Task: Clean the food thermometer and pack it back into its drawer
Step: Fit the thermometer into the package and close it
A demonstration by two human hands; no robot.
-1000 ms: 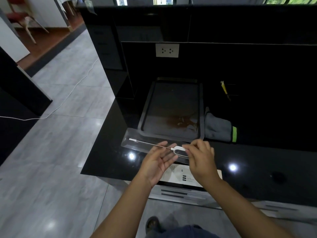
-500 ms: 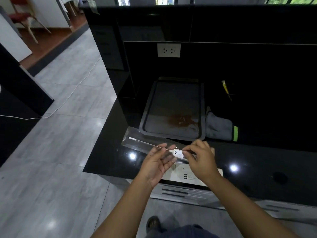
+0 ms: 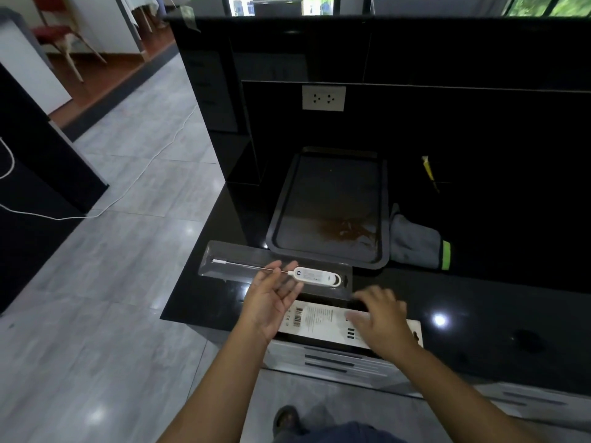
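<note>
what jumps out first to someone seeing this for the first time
The white food thermometer lies in its clear plastic tray at the black counter's near edge, the left hand by its probe. Behind it sits a dark baking tray with a rusty-brown stain.

Grey tiled floor (image 3: 105,257), glossy, with soft patches of reflected light. Black polished countertop (image 3: 479,314) — two bright ceiling-light reflections on its surface. Behind it, a black glossy back wall (image 3: 447,123) with a white double power socket (image 3: 323,98). White cable (image 3: 140,174) trailing across the floor tiles toward a dark cabinet (image 3: 41,174) at the left. At far upper left, reddish-brown flooring and a chair with a red seat (image 3: 60,36) beside white walls. Along the top edge, windows (image 3: 543,4) with daylight and green foliage outside.
</note>
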